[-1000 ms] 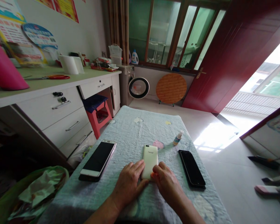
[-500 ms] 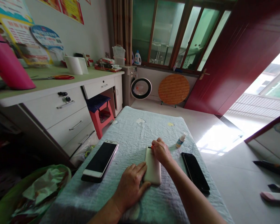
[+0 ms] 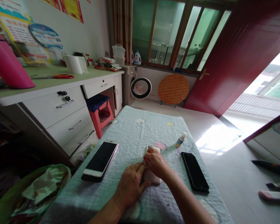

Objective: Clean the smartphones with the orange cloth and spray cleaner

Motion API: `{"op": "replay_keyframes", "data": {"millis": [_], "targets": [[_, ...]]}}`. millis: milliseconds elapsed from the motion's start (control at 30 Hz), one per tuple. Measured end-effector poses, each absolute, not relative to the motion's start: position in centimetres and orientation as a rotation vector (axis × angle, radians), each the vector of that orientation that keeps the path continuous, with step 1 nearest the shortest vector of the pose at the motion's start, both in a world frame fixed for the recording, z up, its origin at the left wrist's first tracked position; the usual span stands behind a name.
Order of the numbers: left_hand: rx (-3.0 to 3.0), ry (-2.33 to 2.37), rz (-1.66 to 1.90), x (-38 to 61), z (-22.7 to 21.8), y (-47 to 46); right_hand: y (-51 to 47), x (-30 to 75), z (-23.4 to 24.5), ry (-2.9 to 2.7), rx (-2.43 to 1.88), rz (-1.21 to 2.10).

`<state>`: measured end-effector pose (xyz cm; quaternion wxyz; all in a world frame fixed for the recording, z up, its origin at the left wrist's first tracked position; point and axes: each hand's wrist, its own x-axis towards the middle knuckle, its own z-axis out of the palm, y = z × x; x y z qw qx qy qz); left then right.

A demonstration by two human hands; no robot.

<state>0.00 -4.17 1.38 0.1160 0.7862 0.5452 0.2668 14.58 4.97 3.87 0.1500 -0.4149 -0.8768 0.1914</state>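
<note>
A cream-backed phone (image 3: 151,179) lies face down in the middle of a quilted pale-blue cloth (image 3: 142,130). My left hand (image 3: 130,185) rests flat against its left edge with fingers stretched out, holding it steady. My right hand (image 3: 155,163) lies on top of the phone with fingers curled and pressed together; what they pinch is hidden. A white-framed phone (image 3: 100,160) lies face up to the left. A black phone (image 3: 195,171) lies face up to the right. A small dropper bottle (image 3: 180,140) stands beyond the phones.
A white desk with drawers (image 3: 60,105) runs along the left, with a red stool (image 3: 99,113) under it. A green bin with crumpled paper (image 3: 35,193) sits at lower left. A washing machine (image 3: 137,85) and a round board (image 3: 174,88) stand by the far wall. Tiled floor lies to the right.
My right hand went up to the phone's far end, then came back toward me to its middle. My left hand stayed at the phone's left edge.
</note>
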Motion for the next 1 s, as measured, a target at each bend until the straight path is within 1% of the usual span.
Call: {"op": "replay_keyframes", "data": {"millis": [200,400,667,1000], "targets": [[2.362,1.599,0.768,0.2,1.7,-4.4,3.5,15.2,4.2,-2.593,-1.182,0.605],[2.451,1.610,0.765,0.2,1.4,-4.5,6.3,13.6,5.0,-2.711,-1.320,0.395],[2.443,1.606,0.752,0.3,1.8,-4.5,10.9,14.7,4.6,-2.570,-1.567,0.333],[2.437,1.611,0.793,0.3,1.7,-4.6,7.8,18.4,4.0,-2.331,-1.740,0.299]]}}
